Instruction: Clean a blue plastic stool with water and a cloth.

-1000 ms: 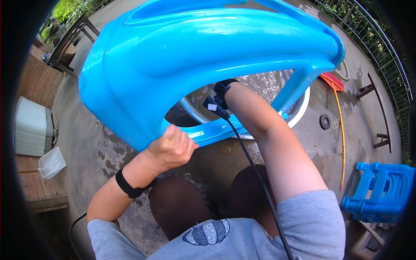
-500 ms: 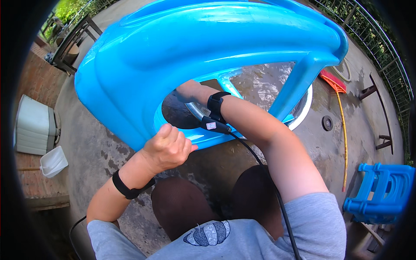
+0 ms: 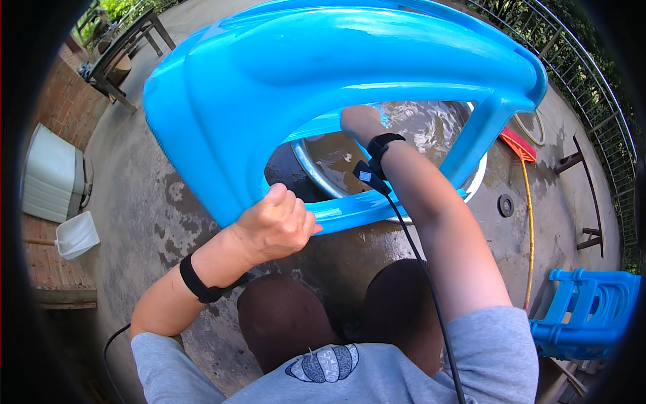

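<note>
A large glossy blue plastic chair (image 3: 296,60) is tipped on its side in front of me. My left hand (image 3: 276,225) is closed round its near lower edge, with the thumb on top. Through the opening in the chair's side reaches my right hand (image 3: 361,124), closed against a blue inner part. Its fingertips are turned away, so what they hold, if anything, is hidden. Below and behind the chair sits a round metal basin (image 3: 311,168) with murky water (image 3: 424,128). Black bands circle both wrists, and a cabled black box hangs at the right one.
To the right lie a red broom (image 3: 518,145) with a yellow handle, a dark round disc (image 3: 506,205) and a stack of blue plastic seats (image 3: 585,306). On the left are a white dustpan (image 3: 77,234), a pale bin (image 3: 52,174) and a dark wooden bench (image 3: 131,47).
My right hand has moved up and to the right inside the opening. The chair has shifted slightly to the right, with my left hand still gripping its edge.
</note>
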Tool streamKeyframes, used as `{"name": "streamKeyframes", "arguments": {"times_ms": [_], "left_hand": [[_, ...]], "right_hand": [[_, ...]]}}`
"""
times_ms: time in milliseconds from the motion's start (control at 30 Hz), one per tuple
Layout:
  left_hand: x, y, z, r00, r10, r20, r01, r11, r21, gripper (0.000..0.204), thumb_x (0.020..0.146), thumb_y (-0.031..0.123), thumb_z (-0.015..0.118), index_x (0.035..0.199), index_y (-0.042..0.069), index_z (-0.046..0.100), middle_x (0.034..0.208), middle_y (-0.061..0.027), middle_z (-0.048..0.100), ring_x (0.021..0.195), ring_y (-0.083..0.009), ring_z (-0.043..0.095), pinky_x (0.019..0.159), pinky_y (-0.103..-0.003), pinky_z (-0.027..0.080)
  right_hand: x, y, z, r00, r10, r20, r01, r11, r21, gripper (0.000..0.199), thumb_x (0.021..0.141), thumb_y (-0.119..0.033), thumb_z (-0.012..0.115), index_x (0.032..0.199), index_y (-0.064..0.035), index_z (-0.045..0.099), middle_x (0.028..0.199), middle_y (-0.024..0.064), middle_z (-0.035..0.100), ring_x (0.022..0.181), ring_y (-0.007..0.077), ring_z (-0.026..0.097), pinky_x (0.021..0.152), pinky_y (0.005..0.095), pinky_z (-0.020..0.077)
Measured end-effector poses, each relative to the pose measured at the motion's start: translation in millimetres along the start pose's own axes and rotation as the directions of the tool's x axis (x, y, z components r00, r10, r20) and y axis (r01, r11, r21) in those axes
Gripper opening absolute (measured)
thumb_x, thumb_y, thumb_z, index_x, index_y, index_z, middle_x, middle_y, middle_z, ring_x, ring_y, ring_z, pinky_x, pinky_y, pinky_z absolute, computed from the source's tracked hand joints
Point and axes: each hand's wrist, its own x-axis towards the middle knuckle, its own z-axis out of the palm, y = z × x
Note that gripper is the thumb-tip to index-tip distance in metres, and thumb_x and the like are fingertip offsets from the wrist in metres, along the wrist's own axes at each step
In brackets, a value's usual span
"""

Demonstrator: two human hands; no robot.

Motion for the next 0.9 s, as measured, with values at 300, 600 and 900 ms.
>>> {"name": "streamKeyframes", "arguments": {"times_ms": [300,600,900], "left_hand": [[-26,-22,-17,0.977,-0.155,0.144,0.158,0.987,-0.014,0.043,0.08,0.042,0.079,0.064,0.009,0.056,0.062,-0.007,0.051,0.072,-0.0251,0.057,0.108,-0.055,0.04],[-29,-40,-4,0.958,-0.281,-0.053,0.28,0.96,-0.022,0.041,0.075,0.038,0.084,0.06,0.009,0.06,0.059,-0.0056,0.053,0.075,-0.0229,0.059,0.115,-0.046,0.037],[1,-81,-5,0.951,-0.152,-0.27,0.139,0.988,-0.068,0.04,0.064,0.021,0.083,0.052,0.008,0.048,0.055,-0.0073,0.043,0.061,-0.0271,0.049,0.091,-0.047,0.048]], "right_hand": [[-114,-75,-98,0.91,-0.403,-0.093,0.391,0.912,-0.126,0.019,0.087,-0.014,0.065,0.094,-0.0095,0.082,0.095,0.0137,0.079,0.089,0.0314,0.077,0.073,0.0418,0.0614],[-303,56,-175,0.94,-0.199,-0.279,0.238,0.965,0.114,0.034,0.087,-0.004,0.073,0.121,-0.0037,0.072,0.08,0.0173,0.067,0.07,0.0375,0.065,0.063,0.0444,0.0495],[-387,223,-124,0.945,0.322,0.055,-0.307,0.822,0.48,0.036,0.091,-0.002,0.069,0.127,-0.002,0.07,0.082,0.0064,0.068,0.071,0.0138,0.061,0.064,0.034,0.0494]]}}
